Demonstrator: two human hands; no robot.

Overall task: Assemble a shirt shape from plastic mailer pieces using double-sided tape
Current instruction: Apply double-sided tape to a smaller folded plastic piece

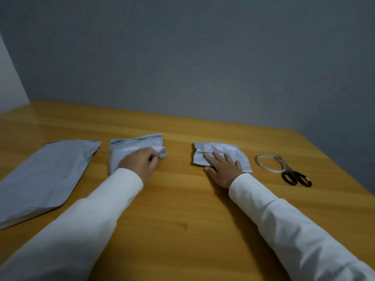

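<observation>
Where the wooden worktop (182, 199) carries everything, laid out as follows:

Large mailer piece (44, 175): flat near the left edge, apart from the other two.
Middle mailer piece (129, 148): just beside the large one, toward the far edge, right corner crumpled.
Left hand (140, 161): fingers curled, pinching that crumpled corner.
Right mailer piece (223, 153): creased, lying right of centre.
Right hand (223, 169): fingers spread, pressed flat on it.
Double-sided tape roll (271, 163): near the right edge, touching the black-handled scissors (294, 175).
Sleeves: white, both arms.
</observation>
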